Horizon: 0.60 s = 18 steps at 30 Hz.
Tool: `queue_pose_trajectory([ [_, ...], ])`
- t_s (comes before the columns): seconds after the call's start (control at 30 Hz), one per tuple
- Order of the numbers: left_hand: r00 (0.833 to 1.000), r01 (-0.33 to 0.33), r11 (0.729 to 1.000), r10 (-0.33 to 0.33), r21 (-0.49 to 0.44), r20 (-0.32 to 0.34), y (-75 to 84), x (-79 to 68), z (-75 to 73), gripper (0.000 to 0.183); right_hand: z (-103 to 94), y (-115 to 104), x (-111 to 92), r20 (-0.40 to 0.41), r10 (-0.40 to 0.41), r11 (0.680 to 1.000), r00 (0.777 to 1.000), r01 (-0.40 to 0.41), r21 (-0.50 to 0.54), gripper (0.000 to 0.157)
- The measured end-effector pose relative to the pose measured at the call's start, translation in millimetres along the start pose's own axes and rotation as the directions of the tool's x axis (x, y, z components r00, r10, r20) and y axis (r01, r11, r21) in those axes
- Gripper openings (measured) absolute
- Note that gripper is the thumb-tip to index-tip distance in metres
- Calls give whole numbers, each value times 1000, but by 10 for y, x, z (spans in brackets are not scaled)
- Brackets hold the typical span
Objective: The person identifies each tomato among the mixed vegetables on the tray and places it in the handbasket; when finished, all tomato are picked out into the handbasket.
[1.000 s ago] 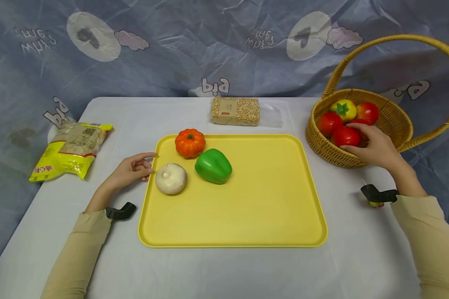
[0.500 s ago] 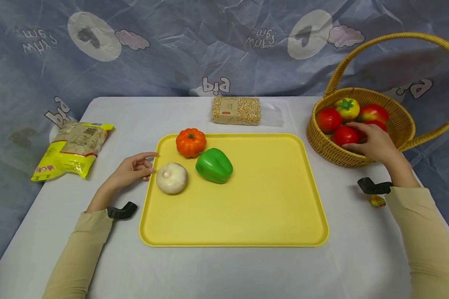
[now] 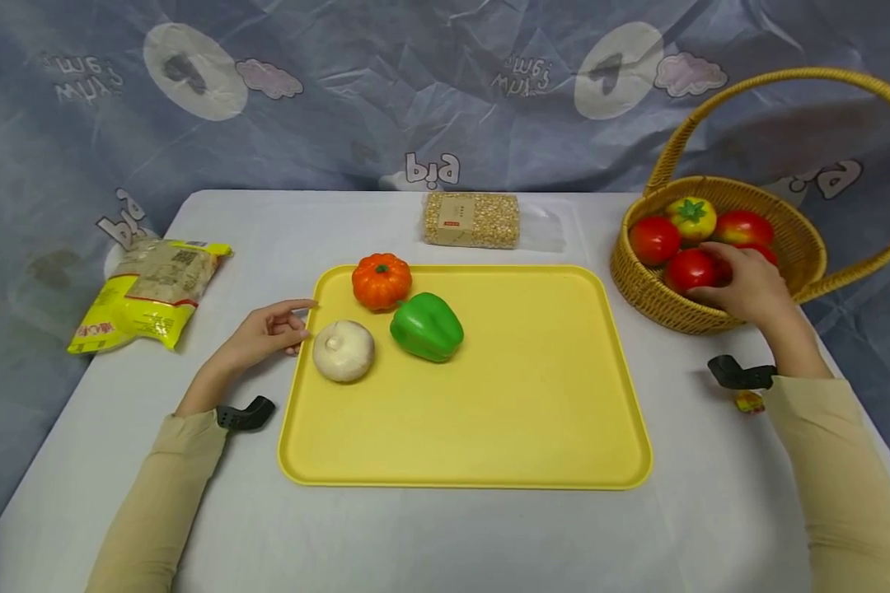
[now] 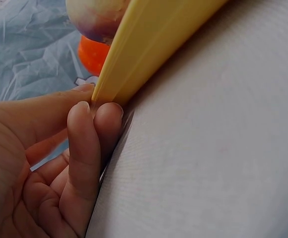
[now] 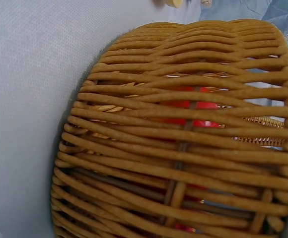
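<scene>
On the left rim of the yellow tray (image 3: 489, 412), my left hand (image 3: 263, 333) pinches the edge; its fingertips (image 4: 84, 111) meet the tray's side in the left wrist view. Near it on the tray lie a white mushroom (image 3: 344, 351), an orange pumpkin (image 3: 381, 282) and a green bell pepper (image 3: 426, 327). My right hand (image 3: 752, 284) reaches into the wicker basket (image 3: 656, 301), thumb and fingers around a red tomato (image 3: 688, 271). In the right wrist view the basket wall (image 5: 183, 148) hides that hand.
Beside the held tomato lie another red tomato (image 3: 654, 240), a yellow one with green leaves (image 3: 691, 219) and a red-yellow one (image 3: 744, 228). A tall handle (image 3: 801, 74) arches over the basket. A grain packet (image 3: 482, 221) and a yellow bag (image 3: 152, 292) lie beyond the tray.
Within the basket, the red-yellow tomato has shifted right, and my right hand has moved slightly while staying around its tomato. My left hand keeps its place at the tray rim.
</scene>
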<state>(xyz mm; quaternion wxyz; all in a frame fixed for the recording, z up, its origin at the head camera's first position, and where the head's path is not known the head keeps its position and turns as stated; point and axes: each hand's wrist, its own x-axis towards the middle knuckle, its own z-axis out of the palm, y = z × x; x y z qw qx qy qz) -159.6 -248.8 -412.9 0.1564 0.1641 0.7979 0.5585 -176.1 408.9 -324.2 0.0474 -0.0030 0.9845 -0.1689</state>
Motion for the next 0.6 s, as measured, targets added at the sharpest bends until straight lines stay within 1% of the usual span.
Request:
queue_pose_trajectory([
  [0.1, 1000, -1, 1000, 1, 0, 10, 18, 4, -17, 49, -12, -17, -29, -12, -1, 1000, 1000, 0, -4, 74],
  [0.2, 1000, 24, 999, -25, 40, 15, 53, -7, -36, 48, -19, -54, -99, -51, -15, 1000, 999, 15, -2, 71],
  [0.27, 999, 48, 993, -48, 104, 2, 100, -27, -52, 47, -22, -79, -173, -98, -23, 1000, 995, 25, 15, 67],
  [0.33, 998, 50, 973, -42, 224, -40, 170, -60, -76, 44, -27, -120, -261, -173, -37, 998, 984, 44, 37, 61],
  [0.4, 995, 47, 931, -12, 362, -97, 271, -111, -98, 42, -30, -173, -346, -255, -55, 995, 965, 73, 62, 55],
  [0.5, 984, 39, 841, 61, 540, -166, 471, -197, -115, 42, -37, -284, -453, -365, -98, 987, 926, 137, 83, 48],
  [0.6, 975, 25, 771, 121, 636, -185, 687, -256, -97, 43, -29, -436, -536, -421, -146, 976, 895, 200, 87, 46],
])
